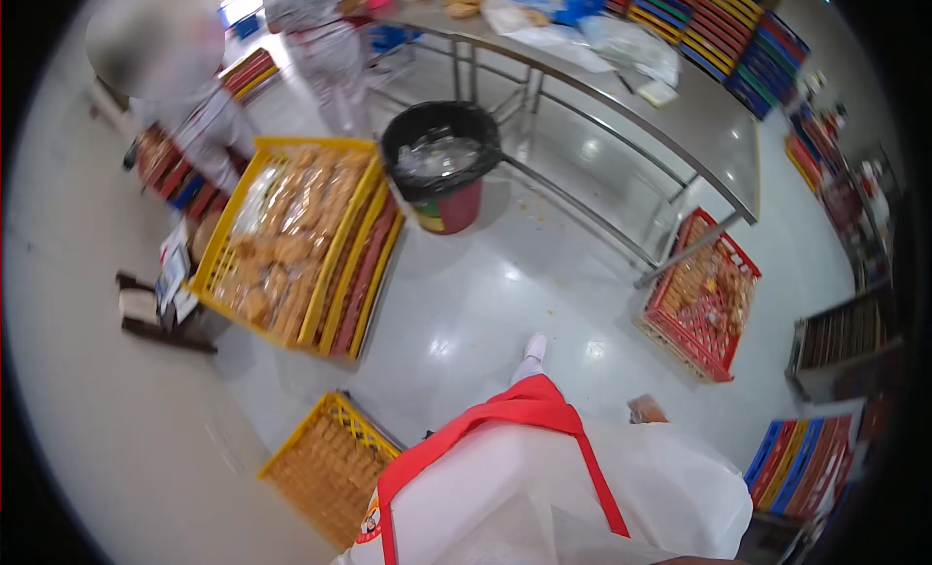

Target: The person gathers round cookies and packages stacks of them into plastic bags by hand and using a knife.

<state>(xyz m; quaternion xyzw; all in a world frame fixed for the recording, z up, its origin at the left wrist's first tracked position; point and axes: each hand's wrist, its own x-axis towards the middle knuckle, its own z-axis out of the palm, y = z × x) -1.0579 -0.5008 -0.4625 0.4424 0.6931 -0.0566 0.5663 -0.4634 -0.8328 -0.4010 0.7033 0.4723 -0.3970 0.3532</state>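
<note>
Neither my left hand nor my right hand can be made out. My white clothing with a red apron [485, 419] fills the bottom middle, and one white shoe [535, 347] shows on the floor. A small brown item [648, 410], perhaps wrapped, lies just beyond the white cloth on the right. Left of me, a yellow crate [354, 421] holds rows of brown baked pieces. Farther up, stacked yellow and red crates [365, 274] carry clear bags of baked goods on top.
A black-lined bin [456, 201] stands beside the stack. Above it runs a long metal table [670, 109] with bags and bread. A red crate [701, 347] with bagged goods sits under its right end. Two people [209, 128] [325, 65] are at upper left. Crate stacks [801, 463] stand right.
</note>
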